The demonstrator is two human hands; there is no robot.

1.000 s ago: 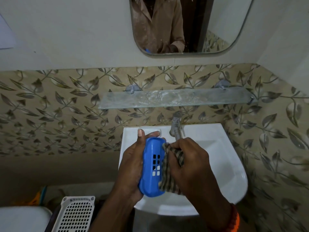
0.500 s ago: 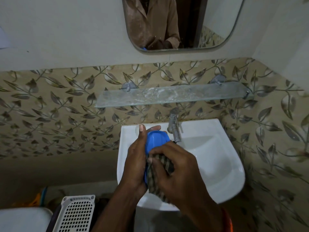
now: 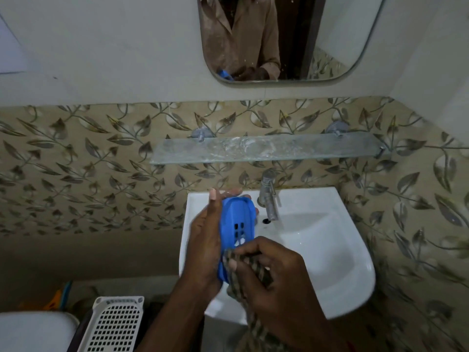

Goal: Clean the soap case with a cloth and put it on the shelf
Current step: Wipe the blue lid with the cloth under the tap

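Slid down toward the near end of the soap case since half a second ago: right hand, now uncovering the slotted middle of the case that was hidden under it before. Clenched around a bunched checked cloth, pressing it against the lower end of the case, with a tail of cloth hanging down below the wrist. Left hand wrapped along the left side of the case, thumb up at its far end, fingertips curling round behind the top, gripping it on edge.

Held above the left front part of the basin, clear of the rim, not touching the porcelain. Just right of the case's top, a steel tap, close but apart. Above the case, past the tap, a glass shelf on the leaf-patterned wall, smeared with pale streaks, with open air between it and the hands. Higher still, a mirror. Down to the left of the case, a white perforated basket.

Bright blue plastic, oval, with a raised rim and a small grid of rectangular drain slots in the middle; lower end covered by the cloth.
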